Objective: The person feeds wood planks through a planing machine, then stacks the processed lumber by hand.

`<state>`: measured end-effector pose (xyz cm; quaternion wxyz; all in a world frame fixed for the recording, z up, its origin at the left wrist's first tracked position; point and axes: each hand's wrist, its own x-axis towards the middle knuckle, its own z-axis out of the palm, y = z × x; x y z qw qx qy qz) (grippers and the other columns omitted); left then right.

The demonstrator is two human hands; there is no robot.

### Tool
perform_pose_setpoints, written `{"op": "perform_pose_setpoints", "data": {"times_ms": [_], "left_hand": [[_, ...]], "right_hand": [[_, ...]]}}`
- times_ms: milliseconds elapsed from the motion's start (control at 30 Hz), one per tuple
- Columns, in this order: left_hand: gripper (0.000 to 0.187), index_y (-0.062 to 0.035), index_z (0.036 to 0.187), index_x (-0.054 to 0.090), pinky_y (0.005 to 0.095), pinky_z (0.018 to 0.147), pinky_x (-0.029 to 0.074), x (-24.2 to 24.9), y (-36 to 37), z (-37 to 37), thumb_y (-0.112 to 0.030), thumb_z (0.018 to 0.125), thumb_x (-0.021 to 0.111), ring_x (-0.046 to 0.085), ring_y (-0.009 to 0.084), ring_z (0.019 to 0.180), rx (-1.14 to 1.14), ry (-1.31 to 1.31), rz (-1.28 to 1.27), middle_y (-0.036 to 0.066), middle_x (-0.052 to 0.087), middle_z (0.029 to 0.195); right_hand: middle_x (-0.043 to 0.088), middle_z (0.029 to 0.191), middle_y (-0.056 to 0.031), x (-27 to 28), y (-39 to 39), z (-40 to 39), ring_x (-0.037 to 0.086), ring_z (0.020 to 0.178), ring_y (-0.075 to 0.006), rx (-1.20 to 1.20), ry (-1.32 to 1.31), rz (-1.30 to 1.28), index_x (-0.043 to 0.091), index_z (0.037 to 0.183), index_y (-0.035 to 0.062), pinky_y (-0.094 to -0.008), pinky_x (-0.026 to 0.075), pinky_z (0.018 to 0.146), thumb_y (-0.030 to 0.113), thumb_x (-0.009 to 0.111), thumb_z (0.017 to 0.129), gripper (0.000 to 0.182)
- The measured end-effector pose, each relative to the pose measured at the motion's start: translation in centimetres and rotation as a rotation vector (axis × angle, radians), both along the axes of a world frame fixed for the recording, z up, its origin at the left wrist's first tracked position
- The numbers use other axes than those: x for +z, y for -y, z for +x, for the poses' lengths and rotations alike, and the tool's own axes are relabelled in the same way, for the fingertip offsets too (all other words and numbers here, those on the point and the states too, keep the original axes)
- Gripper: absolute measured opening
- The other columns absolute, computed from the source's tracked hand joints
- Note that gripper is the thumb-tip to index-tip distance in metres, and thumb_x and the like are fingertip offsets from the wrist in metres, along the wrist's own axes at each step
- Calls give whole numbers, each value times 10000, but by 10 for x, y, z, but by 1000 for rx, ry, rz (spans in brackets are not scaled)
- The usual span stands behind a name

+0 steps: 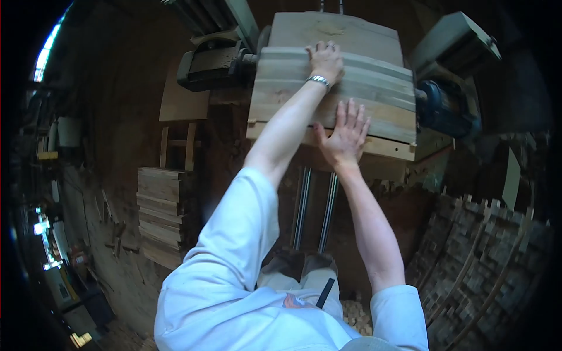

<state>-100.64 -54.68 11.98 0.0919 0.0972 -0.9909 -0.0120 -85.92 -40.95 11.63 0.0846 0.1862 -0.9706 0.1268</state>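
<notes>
Several pale wooden boards (374, 96) lie side by side on a wooden carriage or table in front of me. My left hand (326, 61), with a metal-banded watch (319, 80) on its wrist, rests on the far part of the boards, fingers stretched out. Near the front edge, my right hand (345, 137) lies flat with its fingers spread over the boards and the light wooden front strip (386, 147). Neither hand is closed around anything. Behind the boards is a flat panel (363, 38) with a little sawdust on it.
A motor (213, 65) stands left of the boards and a blue motor (448, 108) right of them. Two metal rails (329, 205) run toward me below. Stacked boards (159, 213) stand at the left, and a large pile of wood blocks (468, 251) fills the lower right.
</notes>
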Motion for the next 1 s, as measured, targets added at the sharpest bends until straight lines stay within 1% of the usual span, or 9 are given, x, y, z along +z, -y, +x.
{"op": "perform_pose_setpoints", "data": {"times_ms": [200, 300, 533, 633, 700, 767, 833, 900, 1000], "left_hand": [[533, -60, 1338, 434, 576, 1077, 198, -29, -42, 156, -376, 910, 465, 282, 360, 1343, -150, -211, 138, 140, 356, 1441], [538, -82, 1394, 376, 524, 1107, 186, -20, -62, 256, -343, 929, 452, 236, 342, 1381, -223, -158, 195, 130, 287, 1490], [542, -51, 1400, 365, 491, 1123, 177, -16, -89, 473, -325, 939, 448, 237, 287, 1392, -154, -106, 241, 110, 279, 1499], [573, -14, 1401, 346, 478, 1109, 227, -6, -76, 538, -299, 925, 490, 238, 298, 1389, -83, -85, 294, 122, 257, 1507], [562, 4, 1385, 365, 449, 1078, 289, -4, -63, 572, -267, 916, 516, 314, 309, 1347, -32, -111, 295, 148, 325, 1465], [552, 21, 1369, 384, 421, 1048, 350, 2, -60, 592, -235, 906, 542, 391, 321, 1306, 28, -142, 292, 174, 394, 1423], [477, 61, 1293, 462, 341, 926, 462, 13, -57, 602, -162, 887, 576, 582, 272, 1126, 395, 21, 972, 193, 585, 1222], [436, 62, 1261, 492, 312, 873, 481, -11, -49, 608, -144, 886, 578, 622, 232, 1039, 395, -46, 1006, 180, 634, 1122], [364, 23, 1221, 552, 275, 788, 500, -15, -47, 599, -121, 889, 583, 651, 131, 927, 411, -139, 1037, 156, 688, 1014]], "right_hand": [[160, 1528, -101, 6, -45, 115, 63, 1419, -330, 25, 97, 12, 254, 1453, 116, -509, 19, 1146, 637, 459, 828, 839], [157, 1520, -145, 6, -69, 170, 75, 1417, -331, 28, 78, -15, 232, 1436, 27, -494, 32, 1148, 634, 467, 827, 891], [68, 1532, -210, 3, -123, 284, 17, 1428, -337, 19, 99, 21, 121, 1441, -65, -470, 5, 1148, 656, 403, 852, 972], [29, 1529, -237, 3, -179, 291, -24, 1430, -335, -210, 166, 57, 97, 1445, -69, -451, -8, 1147, 732, 310, 839, 1027], [51, 1524, -247, 2, -222, 286, 7, 1429, -339, -438, 215, 192, 99, 1444, -71, -444, 6, 1148, 786, 337, 791, 1104], [194, 1481, -270, 28, -250, 286, 208, 1378, -364, -526, 370, 58, 188, 1415, -87, -433, 201, 1113, 775, 507, 719, 1153], [258, 1459, -275, 47, -264, 289, 289, 1348, -361, -552, 495, 20, 243, 1399, -87, -421, 278, 1086, 745, 565, 709, 1128], [428, 1351, -272, 42, -279, 278, 437, 1252, -350, -554, 550, -68, 404, 1316, -80, -408, 378, 1015, 687, 626, 706, 1005], [533, 1243, -268, 26, -290, 256, 515, 1174, -351, -617, 545, -154, 517, 1227, -65, -403, 402, 993, 664, 620, 725, 891]]}}
